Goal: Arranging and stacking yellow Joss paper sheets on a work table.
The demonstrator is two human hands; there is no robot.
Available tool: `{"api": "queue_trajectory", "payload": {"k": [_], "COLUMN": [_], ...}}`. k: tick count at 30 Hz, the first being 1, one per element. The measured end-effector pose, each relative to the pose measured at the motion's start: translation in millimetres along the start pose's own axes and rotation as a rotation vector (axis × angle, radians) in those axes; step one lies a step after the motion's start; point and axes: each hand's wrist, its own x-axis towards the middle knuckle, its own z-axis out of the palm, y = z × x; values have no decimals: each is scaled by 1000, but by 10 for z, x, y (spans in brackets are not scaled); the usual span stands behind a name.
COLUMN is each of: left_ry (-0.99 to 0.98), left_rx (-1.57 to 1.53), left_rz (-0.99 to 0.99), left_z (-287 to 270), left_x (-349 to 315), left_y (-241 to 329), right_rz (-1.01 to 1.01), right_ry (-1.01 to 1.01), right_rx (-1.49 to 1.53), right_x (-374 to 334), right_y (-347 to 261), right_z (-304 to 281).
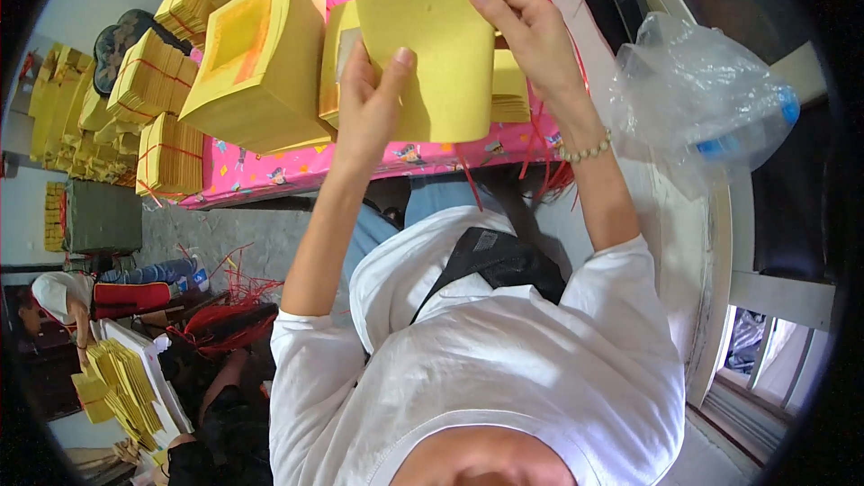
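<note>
My two hands hold up a piece of yellow paper (432,63) over the near edge of the table; whether it is one sheet or several cannot be made out. My left hand (373,99) grips its lower left side, thumb on the face and fingers behind. At the upper right corner my right hand (526,22) pinches the edge between thumb and fingers. Just left of the paper stands a tall stack of yellow paper (274,117) with an orange-red print on top. Behind the held paper, smaller yellow stacks (511,94) are partly hidden.
The table wears a pink patterned cover (238,175). Red ties (549,157) hang off its edge. Bundles tied in red (148,81) line the left side. A clear plastic bag (693,99) lies at right. Lower left, other people work beside yellow paper bundles (126,378).
</note>
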Motion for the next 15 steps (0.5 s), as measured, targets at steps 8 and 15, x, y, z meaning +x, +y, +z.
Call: {"api": "queue_trajectory", "payload": {"k": [8,15], "left_ry": [-53,-31], "left_rx": [37,-22], "left_rz": [-138,-243], "left_z": [20,47], "left_x": [204,314], "left_y": [-24,-95], "right_rz": [112,216], "right_ry": [1,-145], "right_rx": [34,-161], "right_x": [50,-12], "right_y": [12,139], "right_z": [-105,-254]}}
